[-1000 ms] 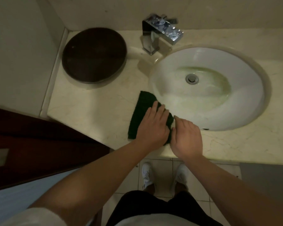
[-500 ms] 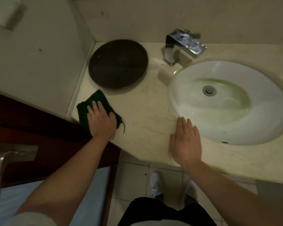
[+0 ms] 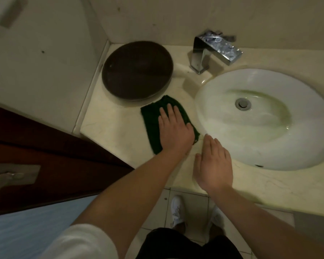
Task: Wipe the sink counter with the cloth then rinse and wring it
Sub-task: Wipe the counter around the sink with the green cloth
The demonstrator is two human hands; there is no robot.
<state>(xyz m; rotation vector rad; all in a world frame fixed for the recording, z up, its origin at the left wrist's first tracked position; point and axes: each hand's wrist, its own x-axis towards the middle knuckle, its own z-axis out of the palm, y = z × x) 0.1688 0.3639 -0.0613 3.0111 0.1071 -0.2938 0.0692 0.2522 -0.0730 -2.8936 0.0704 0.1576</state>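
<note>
A dark green cloth (image 3: 151,122) lies flat on the cream marble counter (image 3: 108,128), between the round dark tray and the basin. My left hand (image 3: 174,129) presses down on the cloth with fingers spread flat, covering its right half. My right hand (image 3: 213,163) rests palm down on the bare counter at the front edge, just left of the white oval sink (image 3: 307,128), with nothing in it. The two hands are a short gap apart.
A round dark brown tray (image 3: 137,70) fills the back left corner of the counter. A chrome faucet (image 3: 213,51) stands behind the basin; no water runs. A dark wooden door (image 3: 45,150) stands to the left. My white shoes (image 3: 177,212) are on the tiled floor below.
My left hand slid the cloth from the counter's left front corner back to the right, close to the basin. My right hand stayed flat near the front edge.
</note>
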